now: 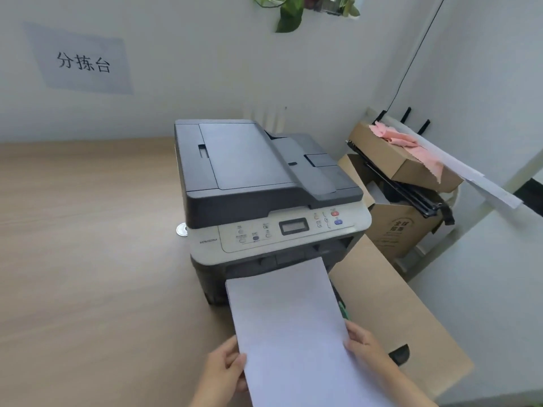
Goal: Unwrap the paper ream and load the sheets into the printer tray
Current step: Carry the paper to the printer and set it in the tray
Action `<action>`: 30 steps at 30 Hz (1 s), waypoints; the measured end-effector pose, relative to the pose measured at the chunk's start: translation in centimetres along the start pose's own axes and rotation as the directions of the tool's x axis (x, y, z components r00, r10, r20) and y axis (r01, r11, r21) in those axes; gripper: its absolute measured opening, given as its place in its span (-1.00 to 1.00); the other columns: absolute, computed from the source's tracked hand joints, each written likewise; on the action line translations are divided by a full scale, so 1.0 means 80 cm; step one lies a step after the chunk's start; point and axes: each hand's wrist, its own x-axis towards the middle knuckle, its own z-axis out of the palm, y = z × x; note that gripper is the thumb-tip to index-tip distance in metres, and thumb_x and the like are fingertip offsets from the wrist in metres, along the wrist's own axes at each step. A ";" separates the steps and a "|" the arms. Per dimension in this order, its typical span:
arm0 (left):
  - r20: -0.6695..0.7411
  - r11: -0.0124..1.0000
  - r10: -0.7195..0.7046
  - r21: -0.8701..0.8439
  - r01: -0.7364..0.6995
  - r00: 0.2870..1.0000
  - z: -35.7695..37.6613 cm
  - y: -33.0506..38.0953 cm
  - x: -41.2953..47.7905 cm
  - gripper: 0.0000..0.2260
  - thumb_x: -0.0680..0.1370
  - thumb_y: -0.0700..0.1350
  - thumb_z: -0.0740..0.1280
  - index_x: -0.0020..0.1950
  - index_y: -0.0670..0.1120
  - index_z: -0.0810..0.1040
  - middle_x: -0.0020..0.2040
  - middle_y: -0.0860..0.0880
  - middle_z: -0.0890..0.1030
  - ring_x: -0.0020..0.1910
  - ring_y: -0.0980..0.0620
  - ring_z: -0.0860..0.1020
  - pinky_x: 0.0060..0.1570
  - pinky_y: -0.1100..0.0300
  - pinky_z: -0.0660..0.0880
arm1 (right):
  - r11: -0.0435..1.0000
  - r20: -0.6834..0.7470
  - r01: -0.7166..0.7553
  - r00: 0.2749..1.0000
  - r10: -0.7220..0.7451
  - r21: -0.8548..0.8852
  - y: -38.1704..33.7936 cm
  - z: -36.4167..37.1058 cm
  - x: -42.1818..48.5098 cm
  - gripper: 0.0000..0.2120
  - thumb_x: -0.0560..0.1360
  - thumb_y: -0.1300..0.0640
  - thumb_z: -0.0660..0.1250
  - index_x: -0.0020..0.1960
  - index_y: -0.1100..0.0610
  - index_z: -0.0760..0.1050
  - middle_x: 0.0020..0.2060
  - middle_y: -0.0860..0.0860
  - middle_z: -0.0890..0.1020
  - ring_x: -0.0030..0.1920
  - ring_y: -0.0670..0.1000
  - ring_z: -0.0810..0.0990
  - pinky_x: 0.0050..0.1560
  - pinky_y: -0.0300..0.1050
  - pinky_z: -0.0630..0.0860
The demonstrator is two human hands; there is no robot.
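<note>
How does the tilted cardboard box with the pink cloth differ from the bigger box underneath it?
The tilted box is shallow and lies slanted, with a pink cloth draped over it. The bigger box is taller, stands upright with flaps open, carries dark printing on its front, and has black bars sticking out. Both are plain brown cardboard, right of the printer.

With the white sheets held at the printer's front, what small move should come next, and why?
Probably lower the stack of white paper sheets into the grey printer's pulled-out tray: left hand and right hand grip its side edges, its far end already at the front opening.
</note>
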 end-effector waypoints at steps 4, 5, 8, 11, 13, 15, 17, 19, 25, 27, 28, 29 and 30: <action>-0.130 0.991 -0.128 0.013 0.131 0.983 0.056 -0.015 0.037 -0.68 0.56 -0.34 0.12 0.27 -0.14 0.44 -0.34 -0.02 0.66 -0.28 0.06 0.63 -0.31 0.24 0.58 | 0.982 0.121 -0.132 0.982 0.148 -0.136 0.011 -0.055 0.046 -0.57 0.43 0.53 0.08 -0.03 0.08 0.52 -0.30 -0.16 0.72 -0.25 -0.17 0.69 -0.31 -0.36 0.56; -0.178 0.988 -0.148 0.026 0.155 0.973 0.067 -0.015 0.047 -0.66 0.55 -0.32 0.12 0.31 -0.15 0.41 -0.26 -0.06 0.65 -0.21 -0.01 0.62 -0.23 0.17 0.58 | 0.975 0.138 -0.132 0.978 0.158 -0.178 0.013 -0.063 0.058 -0.56 0.43 0.53 0.06 -0.04 0.08 0.52 -0.28 -0.18 0.71 -0.22 -0.17 0.68 -0.32 -0.39 0.54; -0.290 0.980 -0.149 0.084 0.181 0.945 0.091 -0.012 0.072 -0.64 0.55 -0.30 0.15 0.35 -0.16 0.34 -0.22 -0.08 0.62 -0.19 -0.06 0.60 -0.20 0.13 0.56 | 0.957 0.113 -0.123 0.981 0.157 -0.264 0.015 -0.076 0.087 -0.60 0.38 0.50 0.08 0.02 0.15 0.52 -0.19 -0.11 0.65 -0.10 -0.09 0.61 -0.36 -0.45 0.50; -0.359 0.970 -0.129 0.147 0.193 0.925 0.109 -0.009 0.082 -0.66 0.55 -0.30 0.15 0.32 -0.16 0.37 -0.19 -0.12 0.59 -0.18 -0.09 0.57 -0.19 0.10 0.54 | 0.942 0.077 -0.134 0.983 0.165 -0.307 0.020 -0.083 0.107 -0.60 0.41 0.49 0.06 0.01 0.14 0.53 -0.17 -0.03 0.64 -0.13 -0.04 0.59 -0.34 -0.42 0.47; -0.397 0.960 -0.124 0.182 0.211 0.909 0.113 -0.011 0.087 -0.68 0.54 -0.33 0.15 0.28 -0.17 0.41 -0.25 -0.12 0.58 -0.27 -0.06 0.53 -0.32 0.25 0.48 | 0.933 0.085 -0.129 0.982 0.167 -0.336 0.018 -0.078 0.112 -0.62 0.35 0.36 0.09 0.08 0.17 0.52 -0.06 0.09 0.66 -0.02 0.08 0.60 -0.23 -0.32 0.48; -0.434 0.952 -0.121 0.205 0.228 0.893 0.115 -0.013 0.091 -0.68 0.52 -0.37 0.13 0.24 -0.19 0.45 -0.35 -0.07 0.56 -0.42 0.01 0.46 -0.52 0.41 0.39 | 0.923 0.090 -0.127 0.981 0.171 -0.364 0.020 -0.077 0.116 -0.53 0.22 0.22 0.07 0.08 0.18 0.50 -0.02 0.13 0.63 0.02 0.13 0.57 -0.23 -0.28 0.44; -0.438 0.940 -0.116 0.241 0.241 0.891 0.112 -0.020 0.093 -0.66 0.50 -0.38 0.12 0.22 -0.18 0.49 -0.38 -0.11 0.58 -0.47 0.03 0.44 -0.55 0.42 0.39 | 0.910 0.104 -0.117 0.980 0.172 -0.398 0.024 -0.076 0.116 -0.67 0.30 0.22 0.10 0.02 0.16 0.47 -0.08 0.11 0.59 -0.03 0.10 0.54 -0.29 -0.34 0.41; -0.436 0.924 -0.076 0.307 0.227 0.897 0.109 -0.024 0.094 -0.66 0.51 -0.35 0.13 0.20 -0.13 0.52 -0.27 -0.20 0.65 -0.38 -0.04 0.51 -0.35 0.25 0.52 | 0.923 0.100 -0.101 0.984 0.148 -0.372 0.028 -0.081 0.118 -0.73 0.43 0.39 0.09 0.02 0.20 0.48 -0.14 0.06 0.60 -0.06 0.09 0.55 -0.28 -0.40 0.45; -0.529 0.540 0.178 0.758 0.367 0.830 0.099 -0.041 0.097 -0.52 0.47 -0.05 0.27 0.36 -0.07 0.24 0.21 -0.11 0.41 0.13 -0.08 0.43 0.02 0.15 0.47 | 0.936 0.035 -0.125 0.989 0.144 -0.328 0.021 -0.097 0.115 -0.67 0.45 0.47 0.05 0.02 0.15 0.43 -0.21 -0.03 0.59 -0.19 -0.02 0.55 -0.28 -0.33 0.46; -0.513 0.558 0.107 0.740 0.376 0.852 0.100 -0.046 0.097 -0.48 0.47 -0.06 0.28 0.39 -0.08 0.18 0.19 -0.12 0.45 0.10 -0.09 0.48 -0.02 0.13 0.51 | 0.938 0.039 -0.110 0.991 0.130 -0.327 0.018 -0.095 0.113 -0.67 0.46 0.46 0.04 0.05 0.17 0.44 -0.14 0.06 0.60 -0.16 0.00 0.55 -0.27 -0.34 0.46; -0.512 0.590 0.088 0.718 0.370 0.854 0.099 -0.046 0.097 -0.50 0.48 -0.10 0.27 0.38 -0.10 0.20 0.18 -0.13 0.49 0.08 -0.09 0.52 -0.07 0.15 0.50 | 0.940 0.037 -0.111 0.991 0.130 -0.322 0.017 -0.093 0.112 -0.66 0.46 0.47 0.03 0.06 0.17 0.44 -0.13 0.08 0.60 -0.15 0.01 0.55 -0.25 -0.33 0.45; -0.511 0.609 0.074 0.703 0.367 0.856 0.098 -0.046 0.098 -0.53 0.49 -0.14 0.25 0.37 -0.12 0.23 0.16 -0.13 0.52 0.08 -0.08 0.53 -0.10 0.19 0.48 | 0.943 0.037 -0.113 0.991 0.131 -0.313 0.018 -0.090 0.113 -0.65 0.46 0.47 0.02 0.07 0.17 0.43 -0.14 0.06 0.60 -0.15 0.00 0.56 -0.23 -0.33 0.45; -0.506 0.609 0.071 0.704 0.364 0.860 0.097 -0.046 0.098 -0.56 0.49 -0.16 0.24 0.36 -0.13 0.26 0.17 -0.13 0.54 0.09 -0.07 0.53 -0.10 0.21 0.46 | 0.945 0.031 -0.123 0.990 0.139 -0.303 0.019 -0.087 0.112 -0.65 0.46 0.47 0.02 0.07 0.17 0.43 -0.17 0.02 0.60 -0.17 -0.02 0.56 -0.24 -0.33 0.46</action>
